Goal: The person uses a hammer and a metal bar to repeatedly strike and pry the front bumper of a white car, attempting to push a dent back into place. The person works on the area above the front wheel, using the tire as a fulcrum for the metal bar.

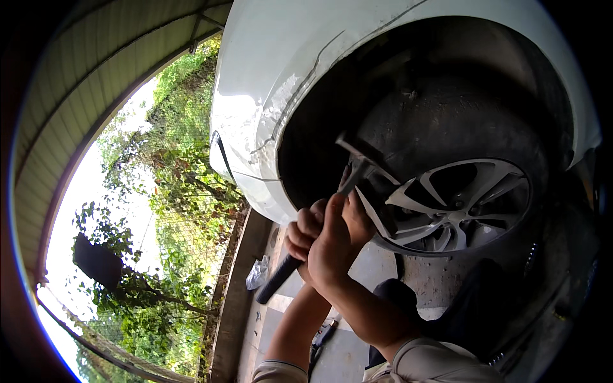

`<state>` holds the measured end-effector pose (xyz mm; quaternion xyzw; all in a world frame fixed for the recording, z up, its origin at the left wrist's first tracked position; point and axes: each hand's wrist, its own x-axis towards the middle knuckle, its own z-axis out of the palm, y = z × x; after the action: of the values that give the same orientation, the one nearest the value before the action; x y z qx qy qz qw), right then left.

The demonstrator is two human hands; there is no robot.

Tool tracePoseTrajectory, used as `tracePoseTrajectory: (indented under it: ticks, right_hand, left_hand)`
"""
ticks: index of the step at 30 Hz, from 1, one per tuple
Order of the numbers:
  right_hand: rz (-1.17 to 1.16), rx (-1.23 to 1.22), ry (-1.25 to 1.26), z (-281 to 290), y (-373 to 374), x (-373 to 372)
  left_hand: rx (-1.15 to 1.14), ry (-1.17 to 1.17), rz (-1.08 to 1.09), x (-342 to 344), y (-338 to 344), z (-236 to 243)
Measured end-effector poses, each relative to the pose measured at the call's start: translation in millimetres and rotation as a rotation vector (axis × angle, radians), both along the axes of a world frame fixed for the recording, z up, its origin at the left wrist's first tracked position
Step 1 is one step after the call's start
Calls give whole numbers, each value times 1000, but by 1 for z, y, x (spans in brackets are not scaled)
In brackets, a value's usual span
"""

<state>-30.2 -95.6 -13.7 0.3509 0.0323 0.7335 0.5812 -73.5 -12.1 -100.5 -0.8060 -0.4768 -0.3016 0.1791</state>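
Observation:
A white car's front fender (255,121) with cracked paint arches over a dark tyre (460,121) and an alloy wheel (456,217). My right hand (325,239) is wrapped round a hammer (361,156) with a metal head and black grip, the head raised in front of the wheel arch. Behind it, my left hand (357,223) is closed on a metal tool (380,214), partly hidden by the right hand and the hammer, beside the wheel. My forearms cross below.
A tool with a dark handle (319,341) lies on the tiled floor (262,332) below me. A crumpled plastic bag (257,273) sits by a concrete ledge (233,281). Wire fencing and plants (179,223) stand at the left under a curved metal roof (83,64).

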Motion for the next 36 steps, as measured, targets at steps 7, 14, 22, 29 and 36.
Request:
tracePoseTrajectory:
  ticks: [7,14,22,29,36]
  right_hand:
    - [225,60,-387,13,-4,-1]
    - [354,-8,-390,33,-7,-4]
    - [388,-25,-286,30,-8,0]
    - [128,-151,13,13,-5,-11]
    - [263,55,-153,4,-7,-18]
  left_hand:
    - [-68,-72,64,6,-14,11]
    - [-57,-84,54,-1,-17,8]
    - [-78,-63,56,-1,-16,7]
    - [-74,-1,68,-2,-19,8]
    - [-55,-23,9,1,-9,6]
